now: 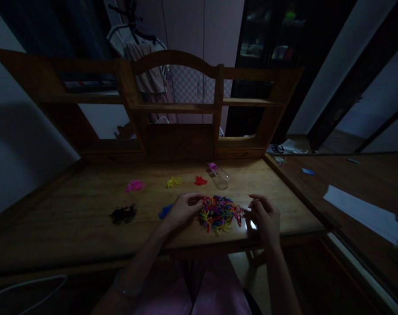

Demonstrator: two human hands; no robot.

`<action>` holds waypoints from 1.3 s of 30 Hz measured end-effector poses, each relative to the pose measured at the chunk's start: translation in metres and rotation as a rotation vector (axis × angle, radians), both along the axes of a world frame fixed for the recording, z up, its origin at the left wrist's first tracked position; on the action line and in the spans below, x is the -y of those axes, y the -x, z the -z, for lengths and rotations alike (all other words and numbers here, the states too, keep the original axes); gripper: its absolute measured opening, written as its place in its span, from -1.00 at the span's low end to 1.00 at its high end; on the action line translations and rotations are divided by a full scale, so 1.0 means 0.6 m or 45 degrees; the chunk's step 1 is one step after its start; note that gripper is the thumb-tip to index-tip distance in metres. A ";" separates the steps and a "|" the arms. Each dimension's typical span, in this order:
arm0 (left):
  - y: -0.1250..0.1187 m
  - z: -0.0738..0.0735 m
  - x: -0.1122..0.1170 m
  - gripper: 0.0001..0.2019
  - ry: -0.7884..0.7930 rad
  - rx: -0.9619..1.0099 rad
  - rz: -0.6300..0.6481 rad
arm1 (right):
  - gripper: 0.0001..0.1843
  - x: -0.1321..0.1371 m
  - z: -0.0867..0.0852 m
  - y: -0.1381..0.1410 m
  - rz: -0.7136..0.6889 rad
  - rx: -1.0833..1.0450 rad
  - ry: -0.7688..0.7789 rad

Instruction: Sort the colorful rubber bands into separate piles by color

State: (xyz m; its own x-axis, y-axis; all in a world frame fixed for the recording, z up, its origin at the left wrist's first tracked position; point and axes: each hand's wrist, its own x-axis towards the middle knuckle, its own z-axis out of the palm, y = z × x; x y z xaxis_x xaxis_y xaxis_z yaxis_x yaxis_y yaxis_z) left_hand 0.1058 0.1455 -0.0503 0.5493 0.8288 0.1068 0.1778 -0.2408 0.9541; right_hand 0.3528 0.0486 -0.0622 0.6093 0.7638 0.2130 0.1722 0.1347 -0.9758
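Observation:
A mixed heap of small coloured rubber bands [220,214] lies near the table's front edge. My left hand [186,208] touches the heap's left side, its thumb and fingers bent together among the bands. Whatever they pinch is too small to make out. To the right of the heap and apart from it, my right hand [266,216] hovers with curled fingers; anything between them is hidden. Single-colour piles lie beyond and to the left: pink bands [134,186], yellow bands [173,182], red bands [200,180] and black bands [123,214]. Blue bands [165,211] are partly covered by my left hand.
A clear bottle [222,179] with a pink top lies on its side behind the heap. A wooden shelf unit [179,107] rises from the table's back edge. On the right, a lower brown surface [310,192] bears white paper [363,212] and a blue card [308,171].

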 end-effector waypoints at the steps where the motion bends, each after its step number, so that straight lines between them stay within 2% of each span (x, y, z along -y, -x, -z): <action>1: 0.001 -0.004 -0.004 -0.72 -0.052 -0.028 -0.009 | -0.77 0.000 0.000 0.000 0.000 -0.001 0.000; 4: 0.006 -0.030 -0.038 -0.75 -0.349 -0.162 -0.061 | -0.77 -0.001 0.000 0.000 -0.009 -0.006 -0.003; 8: 0.010 -0.071 -0.118 -0.78 -0.858 -0.499 -0.005 | -0.76 -0.001 0.002 -0.001 -0.001 0.017 0.012; 11: 0.001 -0.078 -0.164 -0.72 -0.963 -0.664 -0.006 | -0.74 -0.001 0.007 -0.004 -0.004 0.013 0.020; 14: -0.014 -0.065 -0.181 -0.79 -1.018 -0.750 0.018 | -0.69 -0.003 0.014 -0.008 -0.026 -0.005 0.028; 18: -0.022 -0.054 -0.172 -0.85 -1.064 -0.748 0.045 | -0.69 -0.005 0.017 -0.011 -0.026 0.043 0.019; 25: 0.012 -0.079 -0.140 -0.82 -1.051 -0.632 0.076 | -0.69 0.000 0.007 -0.004 -0.015 0.072 0.029; 30: 0.006 -0.078 -0.132 -0.77 -0.934 -0.604 -0.003 | -0.72 0.001 0.002 -0.002 0.005 0.101 0.044; 36: -0.006 -0.065 -0.092 -0.82 -0.805 -0.567 0.377 | -0.71 0.000 0.004 -0.001 -0.003 0.151 0.064; 39: -0.007 -0.055 -0.086 -0.81 -0.744 -0.582 0.443 | -0.71 0.000 0.004 0.001 -0.016 0.166 0.079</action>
State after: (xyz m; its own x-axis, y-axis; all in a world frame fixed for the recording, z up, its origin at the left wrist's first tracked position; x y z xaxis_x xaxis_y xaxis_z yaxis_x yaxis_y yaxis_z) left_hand 0.1101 0.1973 -0.0174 0.8586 0.4829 0.1721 0.3422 -0.7898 0.5090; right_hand 0.3525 0.0489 -0.0645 0.5701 0.7852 0.2416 0.2964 0.0776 -0.9519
